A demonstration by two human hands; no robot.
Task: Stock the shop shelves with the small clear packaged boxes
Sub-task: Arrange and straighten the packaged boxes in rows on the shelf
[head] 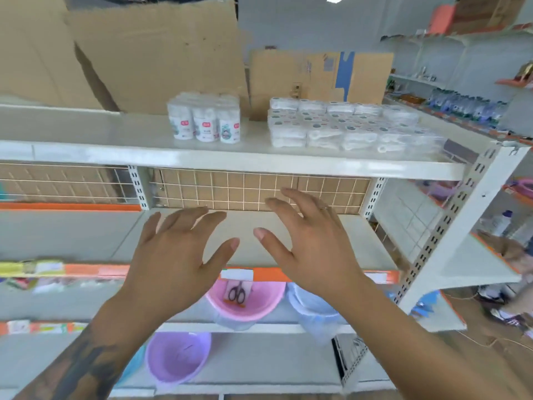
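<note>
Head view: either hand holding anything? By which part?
Nothing held. Left hand and right hand are both open, fingers spread, in front of the second shelf.

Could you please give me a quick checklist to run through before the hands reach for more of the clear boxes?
1. Left hand free: ok, fingers spread, holding nothing.
2. Right hand free: ok, open and holding nothing.
3. Clear boxes neatly stacked on the top shelf: ok, in rows at its right end.
4. Room left on the top shelf: ok, bare surface left of the white canisters.
5. Middle shelf free to take stock: ok, bare where visible.
6. More boxes waiting to be shelved: cannot tell, no supply shows in the head view.
</note>
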